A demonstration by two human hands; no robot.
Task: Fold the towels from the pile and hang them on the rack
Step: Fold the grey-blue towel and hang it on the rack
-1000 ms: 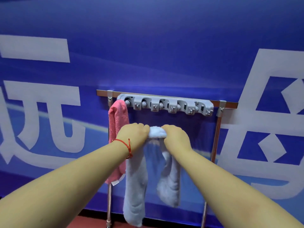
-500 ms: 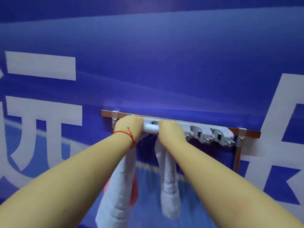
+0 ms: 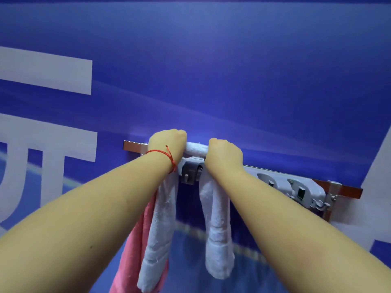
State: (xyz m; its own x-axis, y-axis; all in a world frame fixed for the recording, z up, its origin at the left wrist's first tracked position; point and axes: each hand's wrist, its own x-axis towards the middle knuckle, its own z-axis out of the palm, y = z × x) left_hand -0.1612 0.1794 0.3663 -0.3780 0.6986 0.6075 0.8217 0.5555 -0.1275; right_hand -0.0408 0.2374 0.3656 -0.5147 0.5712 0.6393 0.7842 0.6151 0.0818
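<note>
Both hands, left (image 3: 167, 144) and right (image 3: 225, 154), grip the pale blue terry towel (image 3: 215, 218) bunched over the grey plastic clip rack (image 3: 296, 187), apparently to drape it evenly.

Directly beyond your hands stands a wall (image 3: 232, 70) covered edge to edge by a printed blue banner. Left of your hands you see large white character strokes (image 3: 46, 77) on the banner; a further white shape (image 3: 376, 166) sits at the far right. A faint pale curved band (image 3: 211, 233) crosses the print below your hands. Lighting is even, with a soft brighter patch just above your hands.
</note>
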